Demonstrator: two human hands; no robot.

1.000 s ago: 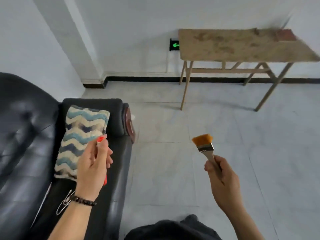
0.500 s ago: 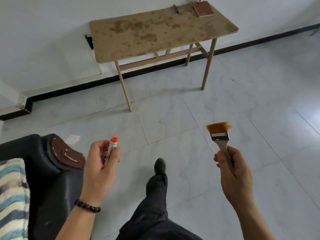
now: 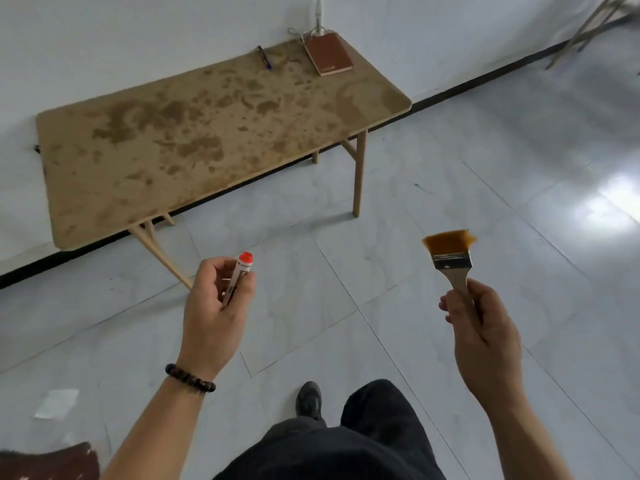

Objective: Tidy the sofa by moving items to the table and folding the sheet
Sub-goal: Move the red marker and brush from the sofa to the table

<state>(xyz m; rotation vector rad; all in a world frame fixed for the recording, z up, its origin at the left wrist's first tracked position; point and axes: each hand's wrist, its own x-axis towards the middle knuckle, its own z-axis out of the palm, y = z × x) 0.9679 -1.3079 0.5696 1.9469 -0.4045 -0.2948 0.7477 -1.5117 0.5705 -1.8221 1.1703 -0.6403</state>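
A red-capped marker (image 3: 238, 278) is gripped upright in the left hand (image 3: 214, 306), and a paintbrush (image 3: 452, 261) is clasped by its handle in the right hand (image 3: 485, 337), both apparently carried for setting down on the wooden table (image 3: 207, 140) ahead.

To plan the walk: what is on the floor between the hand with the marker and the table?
Only bare tiled floor, in the head view: the left hand grips the marker just short of the table.

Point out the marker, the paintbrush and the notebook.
marker (image 3: 239, 278), head view, on its white barrel.
paintbrush (image 3: 452, 262), head view, on the metal ferrule.
notebook (image 3: 328, 53), head view, on its brown cover.
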